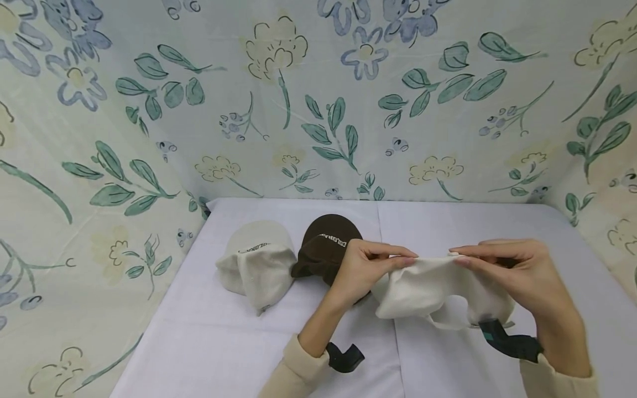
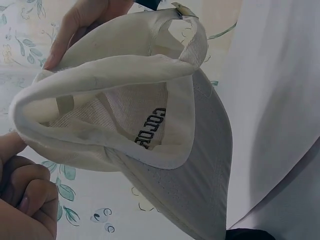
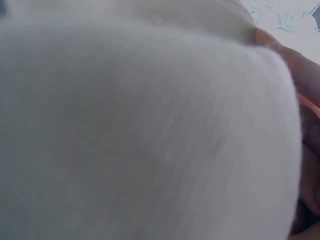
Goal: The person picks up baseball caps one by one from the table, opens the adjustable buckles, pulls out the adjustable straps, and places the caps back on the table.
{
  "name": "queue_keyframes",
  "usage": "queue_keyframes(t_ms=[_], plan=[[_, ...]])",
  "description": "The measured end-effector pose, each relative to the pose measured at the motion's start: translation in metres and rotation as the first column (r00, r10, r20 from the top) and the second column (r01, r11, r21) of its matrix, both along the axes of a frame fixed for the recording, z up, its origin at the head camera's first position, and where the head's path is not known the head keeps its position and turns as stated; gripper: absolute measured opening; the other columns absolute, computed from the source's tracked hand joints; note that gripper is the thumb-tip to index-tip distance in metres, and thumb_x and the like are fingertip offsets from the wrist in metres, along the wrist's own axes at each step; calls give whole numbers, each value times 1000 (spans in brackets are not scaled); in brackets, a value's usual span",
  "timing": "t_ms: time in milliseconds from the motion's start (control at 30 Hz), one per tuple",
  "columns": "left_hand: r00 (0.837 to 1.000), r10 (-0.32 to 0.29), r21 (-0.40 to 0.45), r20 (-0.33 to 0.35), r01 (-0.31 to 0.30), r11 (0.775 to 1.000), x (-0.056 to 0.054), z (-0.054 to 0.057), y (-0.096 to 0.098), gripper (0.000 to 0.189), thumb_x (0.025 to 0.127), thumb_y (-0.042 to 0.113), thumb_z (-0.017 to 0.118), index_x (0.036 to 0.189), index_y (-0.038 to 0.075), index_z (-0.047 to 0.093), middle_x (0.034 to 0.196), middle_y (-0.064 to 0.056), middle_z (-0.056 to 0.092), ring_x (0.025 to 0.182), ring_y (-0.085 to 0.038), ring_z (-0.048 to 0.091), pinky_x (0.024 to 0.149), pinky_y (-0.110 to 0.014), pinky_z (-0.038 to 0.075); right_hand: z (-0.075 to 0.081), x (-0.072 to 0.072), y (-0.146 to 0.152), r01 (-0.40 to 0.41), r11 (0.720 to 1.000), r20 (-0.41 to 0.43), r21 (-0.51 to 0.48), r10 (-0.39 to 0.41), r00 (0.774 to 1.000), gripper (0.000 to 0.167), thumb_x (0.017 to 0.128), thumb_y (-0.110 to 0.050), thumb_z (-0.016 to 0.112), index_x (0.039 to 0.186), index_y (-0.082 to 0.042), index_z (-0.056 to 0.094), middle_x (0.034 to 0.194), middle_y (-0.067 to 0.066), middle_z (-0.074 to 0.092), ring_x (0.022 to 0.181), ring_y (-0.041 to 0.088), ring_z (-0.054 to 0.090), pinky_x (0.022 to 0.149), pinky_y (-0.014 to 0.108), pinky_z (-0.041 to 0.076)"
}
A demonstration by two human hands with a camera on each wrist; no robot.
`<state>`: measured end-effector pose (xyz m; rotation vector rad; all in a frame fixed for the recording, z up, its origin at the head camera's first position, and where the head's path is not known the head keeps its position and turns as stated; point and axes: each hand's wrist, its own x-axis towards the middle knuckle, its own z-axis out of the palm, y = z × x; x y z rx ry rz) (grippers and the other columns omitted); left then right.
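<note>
Both hands hold up a cream baseball cap (image 1: pixel 423 287) above the right half of the table. My left hand (image 1: pixel 355 271) pinches its upper edge on one side. A short way along the same edge, my right hand (image 1: pixel 522 276) pinches it between thumb and fingers. In the left wrist view, the cap's opening, back strap and grey-looking brim (image 2: pixel 210 145) show, with dark lettering (image 2: pixel 151 129) inside. Pale cap fabric (image 3: pixel 150 130) fills most of the right wrist view and hides part of the right hand (image 3: pixel 307 85).
To the left on the white-covered table (image 1: pixel 199 354) lie a light beige cap (image 1: pixel 264 260) and a dark brown cap (image 1: pixel 325 237), side by side. The left forearm partly covers the brown one. Floral cloth (image 1: pixel 318 110) hangs behind the table and along its sides.
</note>
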<state>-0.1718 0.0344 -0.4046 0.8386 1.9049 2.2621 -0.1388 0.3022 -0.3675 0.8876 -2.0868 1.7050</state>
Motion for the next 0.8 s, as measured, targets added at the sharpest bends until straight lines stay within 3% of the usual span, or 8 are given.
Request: queue_keyframes(t_ms=[133, 367, 700, 800], plan=[[1000, -24, 14, -5, 24, 1000, 2, 4, -5, 13, 88, 4, 81, 99, -4, 81, 75, -23, 73, 51, -8, 28, 49, -21, 24, 6, 7, -7, 17, 1000, -3, 2, -17, 1000, 30, 71, 33, 72, 97, 18, 75, 76, 9, 75, 59, 10, 44, 51, 25, 30], [999, -49, -22, 10, 49, 999, 3, 11, -18, 14, 89, 4, 80, 100, -3, 81, 48, -12, 47, 49, -8, 26, 45, -25, 20, 13, 15, -20, 45, 999, 1, -6, -45, 999, 32, 68, 34, 73, 94, 16, 76, 65, 5, 68, 56, 9, 42, 48, 26, 26], [998, -61, -25, 21, 61, 998, 1, 17, -33, 13, 89, 0, 79, 100, -6, 80, 51, -14, 53, 55, -7, 35, 51, -21, 30, 14, 16, -37, 57, 997, 59, -58, -54, 997, 27, 72, 30, 73, 95, 16, 76, 60, 2, 61, 57, 11, 42, 47, 27, 27], [998, -54, -25, 36, 54, 998, 0, 19, -36, 13, 89, 0, 79, 100, -6, 80, 65, -17, 69, 63, -5, 52, 58, -19, 42, 13, 17, -42, 75, 995, 74, -62, -70, 995, 26, 74, 29, 74, 96, 15, 76, 61, 4, 64, 57, 12, 42, 47, 28, 27]])
